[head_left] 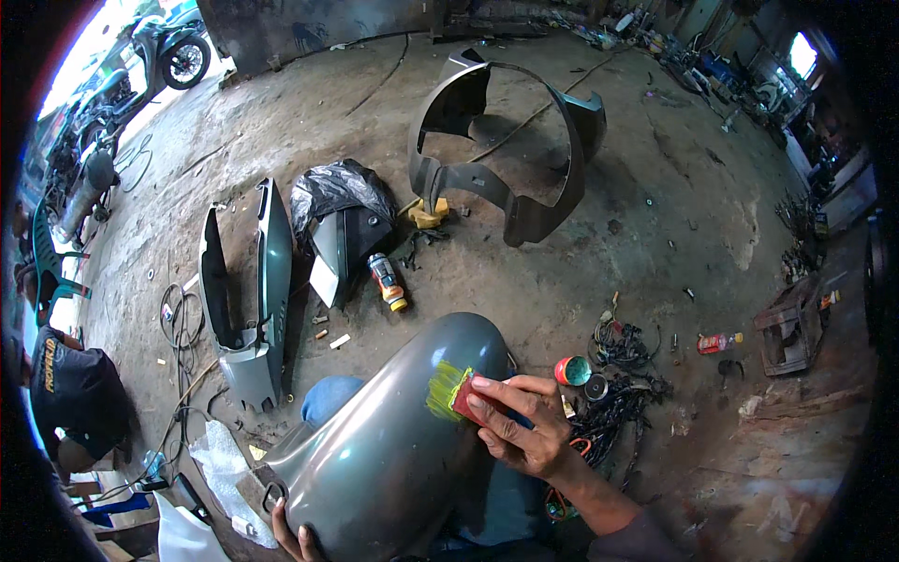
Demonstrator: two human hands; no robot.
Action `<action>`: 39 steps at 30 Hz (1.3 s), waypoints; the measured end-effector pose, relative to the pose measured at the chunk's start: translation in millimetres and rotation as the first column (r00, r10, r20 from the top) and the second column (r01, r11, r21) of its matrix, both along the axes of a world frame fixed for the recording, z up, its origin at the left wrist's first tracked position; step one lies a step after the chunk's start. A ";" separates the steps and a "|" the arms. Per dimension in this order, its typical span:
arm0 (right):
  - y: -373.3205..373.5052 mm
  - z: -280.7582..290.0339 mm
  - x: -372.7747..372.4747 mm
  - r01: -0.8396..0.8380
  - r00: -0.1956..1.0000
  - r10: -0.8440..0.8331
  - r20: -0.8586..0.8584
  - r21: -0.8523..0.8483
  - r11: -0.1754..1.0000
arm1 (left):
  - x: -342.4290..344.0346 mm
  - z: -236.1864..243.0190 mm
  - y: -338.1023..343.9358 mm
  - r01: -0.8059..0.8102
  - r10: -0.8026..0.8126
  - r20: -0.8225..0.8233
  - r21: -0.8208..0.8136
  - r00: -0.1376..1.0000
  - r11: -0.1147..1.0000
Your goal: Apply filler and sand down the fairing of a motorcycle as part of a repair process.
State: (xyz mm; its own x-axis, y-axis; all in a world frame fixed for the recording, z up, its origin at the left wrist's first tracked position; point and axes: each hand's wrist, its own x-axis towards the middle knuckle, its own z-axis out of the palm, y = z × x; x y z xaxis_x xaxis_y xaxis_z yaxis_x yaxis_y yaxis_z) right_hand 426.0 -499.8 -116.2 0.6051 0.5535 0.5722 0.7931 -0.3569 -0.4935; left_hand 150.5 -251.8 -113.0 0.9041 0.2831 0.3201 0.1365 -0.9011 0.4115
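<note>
A glossy grey motorcycle body panel [375, 464] lies slanted across my lap, its rounded end pointing away to the right. My left hand [296, 538] grips its lower left edge, with only some fingers showing. Near the rounded end, my right hand [524, 426] pinches a small red flat spreader [465, 397]. The spreader's edge touches the panel and carries yellow-green paste. A streaky patch of this yellow-green paste [444, 391] covers the surface just left of it. Right of my fingers stands a small open red can [572, 371] with green inside.
A large grey curved fairing [552, 206] rests on the concrete floor ahead. To its left are a long forked panel [273, 272], a black plastic bag [342, 192] and a bottle [387, 282]. Black cables [609, 421] lie right. A person in dark clothing [80, 389] is at left.
</note>
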 end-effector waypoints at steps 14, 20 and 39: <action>-18.8 16.5 4.1 0.051 0.999 -0.052 0.008 0.027 0.998 | -26.9 -40.3 13.5 -0.083 0.091 0.060 -0.126 0.994 0.989; 20.5 55.9 56.9 -0.186 0.982 0.187 -0.042 0.027 0.982 | -16.2 -13.0 4.1 -0.079 0.082 -0.063 0.038 0.995 0.996; -5.9 41.6 28.8 -0.151 0.984 0.142 -0.112 -0.082 0.985 | 1.7 -4.7 2.9 -0.002 0.002 0.011 0.005 1.000 1.000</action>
State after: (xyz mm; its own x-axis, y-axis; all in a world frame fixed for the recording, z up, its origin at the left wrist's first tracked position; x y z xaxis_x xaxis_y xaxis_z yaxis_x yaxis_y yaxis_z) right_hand 454.8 -505.7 -74.6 0.5678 0.6871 0.4533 0.7854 -0.2875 -0.5481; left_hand 152.2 -248.9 -117.7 0.8999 0.2836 0.3314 0.1343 -0.9030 0.4081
